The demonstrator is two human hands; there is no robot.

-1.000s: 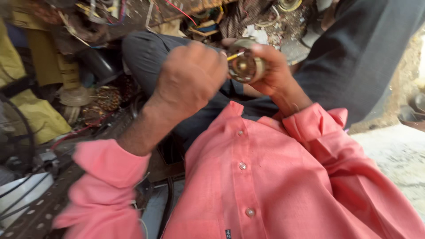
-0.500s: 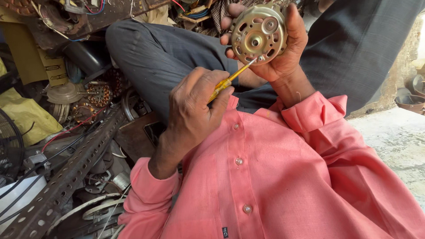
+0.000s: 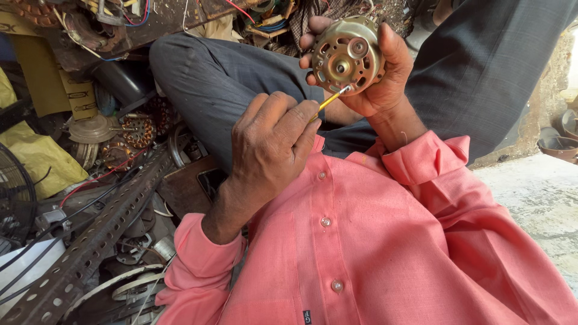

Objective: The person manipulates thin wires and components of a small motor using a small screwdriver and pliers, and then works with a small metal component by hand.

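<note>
My right hand (image 3: 385, 72) was cupped around the round brass-coloured motor (image 3: 348, 55), fingers wrapped behind its casing and thumb along its right edge, holding it up above my crossed legs with its perforated face and centre hub turned toward me. My left hand (image 3: 271, 141) had its fingers curled tight together round a yellow-handled screwdriver (image 3: 330, 99), whose tip touched the lower edge of the motor face. Most of the handle was buried in my fist, so only a short yellow stretch and the metal tip showed. My dark grey trouser leg (image 3: 217, 78) lay just behind the left hand, and my pink shirt (image 3: 385, 241) filled the lower part of the view, its rolled cuffs covering both forearms. To my left the floor was thick with clutter: a long perforated metal angle bar (image 3: 90, 247) ran diagonally, with a copper-wound stator (image 3: 139, 129) and a metal disc (image 3: 90, 129) beyond it, yellow cloth (image 3: 36, 156) near the edge, and the black wire guard of a fan (image 3: 15, 198) cut off by the frame. Red and black wires trailed over the heap, and tangled coloured wiring (image 3: 271, 18) lay behind the motor. A dish (image 3: 557, 144) at the far right was half out of view. The back of the motor and my right fingertips behind it were hidden
</note>
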